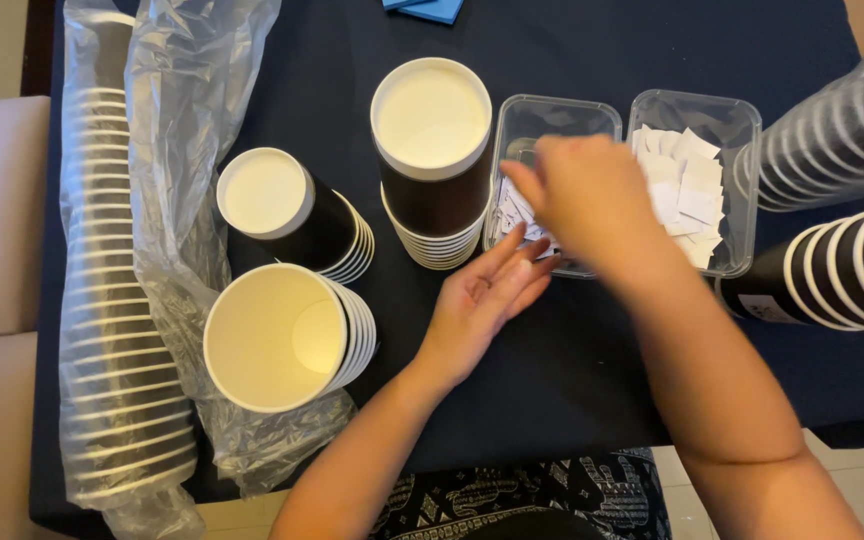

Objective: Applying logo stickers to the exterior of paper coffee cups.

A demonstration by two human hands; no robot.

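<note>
Both hands at the left clear plastic tray [552,115] of paper slips, dark cups all around.

R hand [587,200] reaches down into that tray, fingers curled over the small white paper slips [517,215]; blurred, so can't tell if it pinches one. L hand [482,300] lies palm up w/ fingers spread flat, holding nothing, tips just at the tray's near edge. Second clear tray [742,130] w/ more white slips sits touching it on the right. Stack of dark paper cups [432,150] stands just left of the trays; two more stacks [287,330] lie tilted nearer the L forearm. Bagged cup sleeve [117,300] runs along the far left of the dark blue tablecloth [572,390]; more cup stacks [842,260] on the right.
</note>
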